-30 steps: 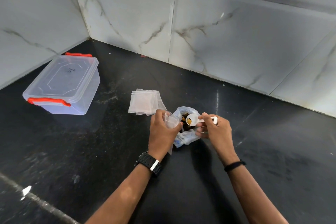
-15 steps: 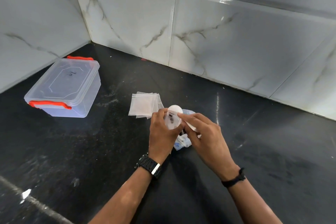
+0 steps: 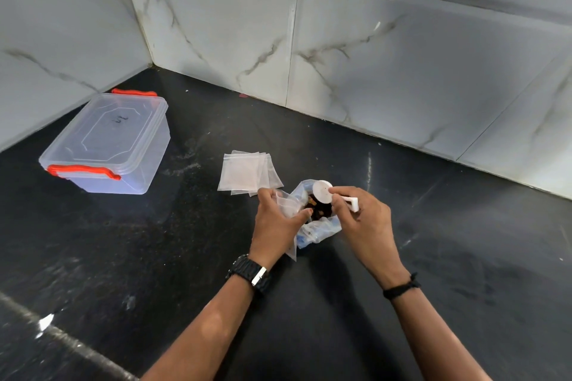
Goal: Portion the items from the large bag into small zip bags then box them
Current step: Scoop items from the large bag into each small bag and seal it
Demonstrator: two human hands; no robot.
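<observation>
Right hand (image 3: 363,219), gripping the white scoop (image 3: 323,192), had swung back to the large bag (image 3: 318,226) at 3 o'clock of the left hand (image 3: 275,223), which pinched a small zip bag (image 3: 288,206).

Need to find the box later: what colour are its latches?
Orange-red latches on the clear box, head view.

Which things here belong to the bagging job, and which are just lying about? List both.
In the job:
large bag
zip bag in left hand
white scoop in right hand
spare zip bags
lidded box

Lying about:
white scrap
red speck by the wall
</observation>
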